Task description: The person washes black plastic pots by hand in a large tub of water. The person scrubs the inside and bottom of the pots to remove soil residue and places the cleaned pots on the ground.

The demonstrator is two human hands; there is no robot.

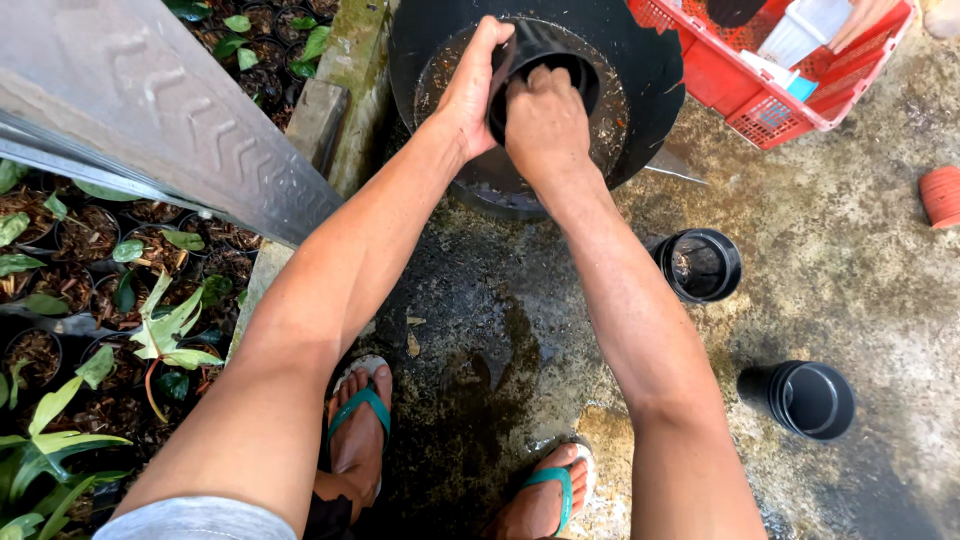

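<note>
Over dark tub [640, 60], both hands' fingers clamped on black pot [560, 62], stacked pots [800, 398] nearby, red crate [760, 90] beside.

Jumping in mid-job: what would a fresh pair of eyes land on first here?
Top centre, the left hand and right hand grip a black plastic pot over a large black tub of murky water. A red crate sits top right, and more empty black pots lie on the wet concrete at right.
</note>
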